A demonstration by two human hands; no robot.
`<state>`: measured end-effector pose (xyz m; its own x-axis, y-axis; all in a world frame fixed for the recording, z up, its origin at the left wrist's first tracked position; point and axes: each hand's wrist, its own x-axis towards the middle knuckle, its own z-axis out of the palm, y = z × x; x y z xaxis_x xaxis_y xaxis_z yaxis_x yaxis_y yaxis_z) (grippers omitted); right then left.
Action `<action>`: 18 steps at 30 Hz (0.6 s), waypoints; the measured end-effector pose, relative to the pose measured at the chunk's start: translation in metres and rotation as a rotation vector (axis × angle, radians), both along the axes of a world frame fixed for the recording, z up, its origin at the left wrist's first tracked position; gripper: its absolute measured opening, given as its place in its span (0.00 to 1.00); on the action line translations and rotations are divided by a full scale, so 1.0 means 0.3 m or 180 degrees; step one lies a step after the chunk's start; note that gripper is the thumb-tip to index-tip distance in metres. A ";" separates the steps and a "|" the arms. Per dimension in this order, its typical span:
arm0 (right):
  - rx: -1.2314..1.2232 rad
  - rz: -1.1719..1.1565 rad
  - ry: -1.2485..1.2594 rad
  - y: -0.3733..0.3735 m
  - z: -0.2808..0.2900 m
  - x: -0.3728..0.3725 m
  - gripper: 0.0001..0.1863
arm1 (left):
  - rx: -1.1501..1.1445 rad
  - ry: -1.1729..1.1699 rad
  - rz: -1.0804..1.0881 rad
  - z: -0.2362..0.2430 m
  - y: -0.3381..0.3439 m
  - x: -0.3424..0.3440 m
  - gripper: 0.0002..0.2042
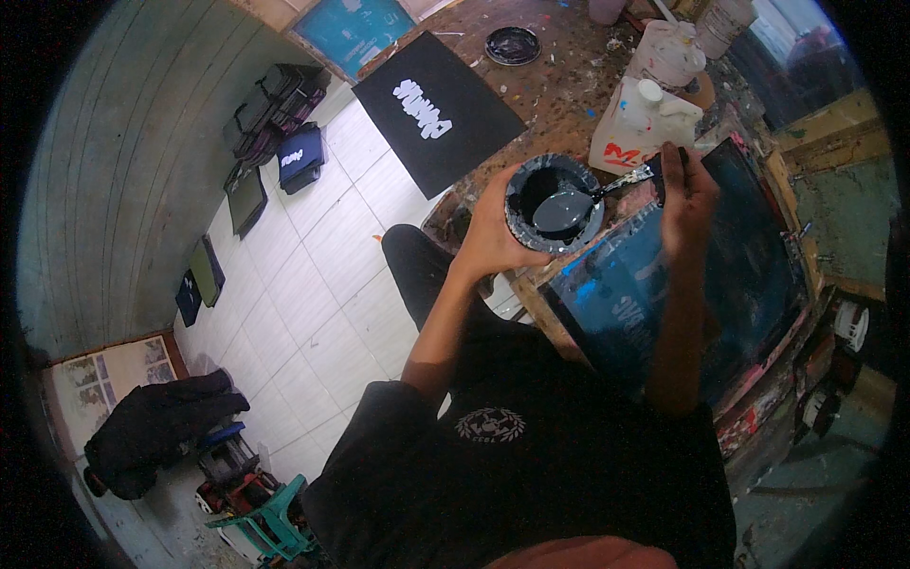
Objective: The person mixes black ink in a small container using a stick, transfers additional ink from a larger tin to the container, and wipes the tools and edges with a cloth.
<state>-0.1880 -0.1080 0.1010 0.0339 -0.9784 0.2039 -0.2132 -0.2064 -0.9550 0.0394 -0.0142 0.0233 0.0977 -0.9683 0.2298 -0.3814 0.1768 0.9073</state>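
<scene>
Grey paint (560,214) coats one spoon (627,181) and one pot (515,206) in two hands (484,237) (688,194).

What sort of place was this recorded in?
Probably a small screen-printing workshop: there's a wood-framed blue screen on the paint-spattered bench, a black panel with white lettering, and a cup of dark ink or paint.

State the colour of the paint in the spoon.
Grey paint, seen best in the head view.

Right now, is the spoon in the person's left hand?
No: the right hand holds the spoon, while the left hand grips the paint tub.
</scene>
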 end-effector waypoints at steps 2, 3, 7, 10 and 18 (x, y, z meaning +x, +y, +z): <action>0.0051 0.0056 -0.0139 -0.005 -0.003 -0.012 0.17 | -0.0083 -0.0045 -0.0041 0.004 -0.004 -0.004 0.53; 0.0047 0.0053 -0.0138 -0.005 -0.001 -0.015 0.17 | -0.0088 -0.0044 -0.0045 0.008 -0.005 -0.006 0.53; -0.0247 0.0078 0.0514 0.041 0.090 0.005 0.13 | -0.0076 -0.0111 -0.0040 0.005 -0.008 -0.004 0.53; -0.0756 0.0646 0.1113 0.086 0.138 0.020 0.09 | -0.0133 -0.0234 0.0005 0.001 0.002 -0.005 0.55; -0.1049 0.1956 0.1250 0.148 0.084 0.017 0.09 | -0.0286 -0.0306 -0.0045 0.032 0.019 -0.034 0.53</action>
